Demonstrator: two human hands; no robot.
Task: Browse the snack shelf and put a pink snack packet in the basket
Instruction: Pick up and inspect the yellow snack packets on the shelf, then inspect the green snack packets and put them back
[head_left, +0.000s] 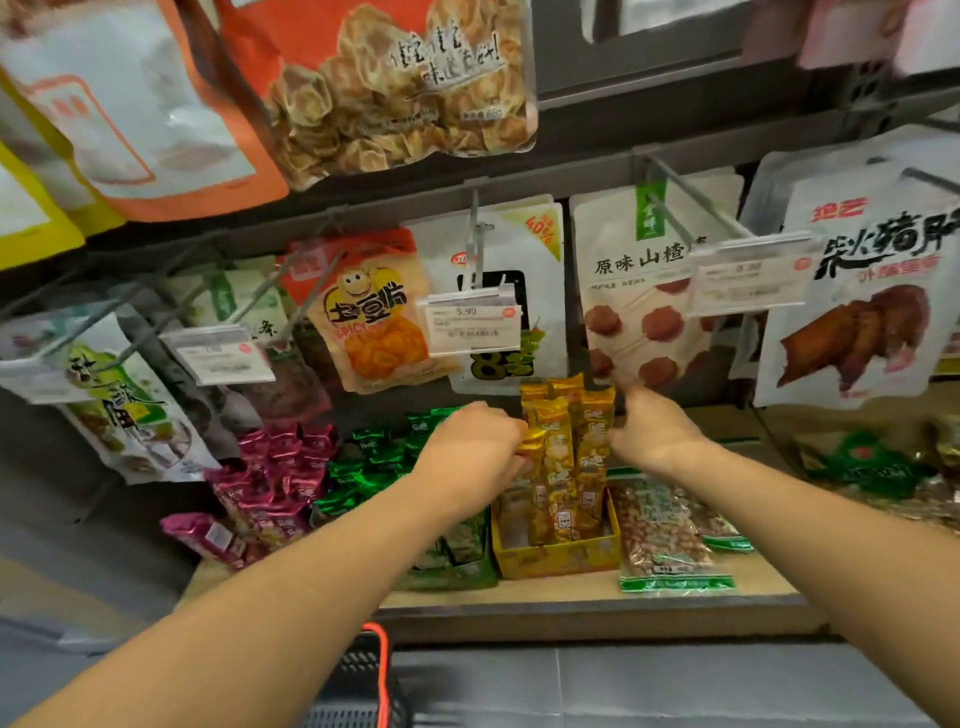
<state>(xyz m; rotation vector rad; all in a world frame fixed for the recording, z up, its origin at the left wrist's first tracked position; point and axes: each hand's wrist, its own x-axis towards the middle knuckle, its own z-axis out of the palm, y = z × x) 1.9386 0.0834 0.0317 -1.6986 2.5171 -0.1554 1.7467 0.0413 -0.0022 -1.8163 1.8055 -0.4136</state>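
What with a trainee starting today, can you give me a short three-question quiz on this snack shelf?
1. Which packets lie between the pink packets and yellow packets? A green packets, B blue packets, C orange packets.
2. True or false: the left hand is at the pink packets.
3. Fill in: the basket lies ___ the shelf.
Key: 1 A; 2 false; 3 below.

shelf (571, 605): light wooden board
left end: pink packets (270, 478), loose heap
middle: green packets (374, 462) in green box (457, 574); touching it, yellow box (556, 558) with upright yellow packets (558, 457)
right: peanut bag (670, 535) flat beside yellow box; green bag (872, 467) near right end
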